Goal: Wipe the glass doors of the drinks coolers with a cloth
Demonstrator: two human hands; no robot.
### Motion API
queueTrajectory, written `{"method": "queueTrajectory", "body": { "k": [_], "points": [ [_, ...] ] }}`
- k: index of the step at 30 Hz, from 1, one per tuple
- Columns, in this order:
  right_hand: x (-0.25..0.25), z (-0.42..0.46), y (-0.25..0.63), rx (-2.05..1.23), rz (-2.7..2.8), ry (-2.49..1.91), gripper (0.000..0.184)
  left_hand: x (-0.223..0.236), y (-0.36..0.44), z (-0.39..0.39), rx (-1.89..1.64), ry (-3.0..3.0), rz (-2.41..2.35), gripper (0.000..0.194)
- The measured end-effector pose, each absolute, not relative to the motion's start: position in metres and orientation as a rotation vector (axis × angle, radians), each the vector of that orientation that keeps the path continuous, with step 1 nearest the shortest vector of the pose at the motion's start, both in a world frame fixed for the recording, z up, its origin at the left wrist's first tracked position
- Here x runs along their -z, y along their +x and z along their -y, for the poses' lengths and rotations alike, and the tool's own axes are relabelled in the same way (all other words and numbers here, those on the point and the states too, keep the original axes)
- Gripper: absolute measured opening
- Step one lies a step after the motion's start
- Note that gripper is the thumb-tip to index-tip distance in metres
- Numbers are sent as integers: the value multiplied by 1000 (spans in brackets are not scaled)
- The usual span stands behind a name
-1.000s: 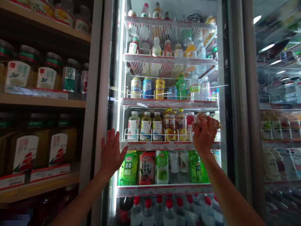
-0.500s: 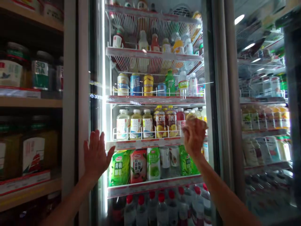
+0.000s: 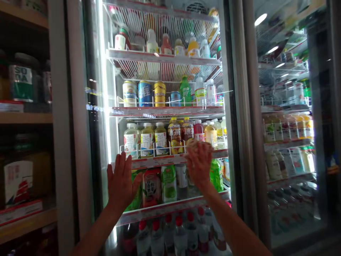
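Observation:
A lit drinks fridge with a glass door stands in front of me in the head view. My left hand is raised before its left part, fingers stretched out and holding nothing; it seems to rest on the glass. To the right, my right hand presses a crumpled pale brownish cloth at the level of the shelf of bottled teas. Its fingers lie over the cloth and partly hide it. Behind the hands are tea bottles, a red drink bottle and a green carton-like bottle.
Upper shelves hold cans and juice bottles; red-capped bottles stand at the bottom. On the left is a wooden shelf with jars. A metal door frame separates a second glass-fronted fridge on the right.
My right hand has moved left and slightly down with the cloth. My left hand sits lower and further right in view. The whole view has shifted, with the fridge appearing further left.

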State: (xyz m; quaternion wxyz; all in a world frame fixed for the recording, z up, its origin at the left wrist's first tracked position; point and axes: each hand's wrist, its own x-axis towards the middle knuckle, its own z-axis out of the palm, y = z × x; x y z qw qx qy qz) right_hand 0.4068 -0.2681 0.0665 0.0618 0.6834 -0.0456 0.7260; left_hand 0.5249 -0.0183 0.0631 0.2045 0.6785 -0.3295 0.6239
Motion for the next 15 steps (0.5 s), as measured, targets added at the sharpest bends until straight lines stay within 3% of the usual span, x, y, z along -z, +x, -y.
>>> {"method": "queueTrajectory", "body": {
  "k": [5,11,15],
  "points": [
    [-69,332,381,-2490,484,1887,38,-56,532,29,-1745,1888,873,71],
    [-46,200,434,-2022,-123,2268,42,-58,532,25,-1740,1911,887,71],
    [-40,218,423,-2020,-132,2233,42,-58,530,23,-1737,1930,897,71]
  ]
}}
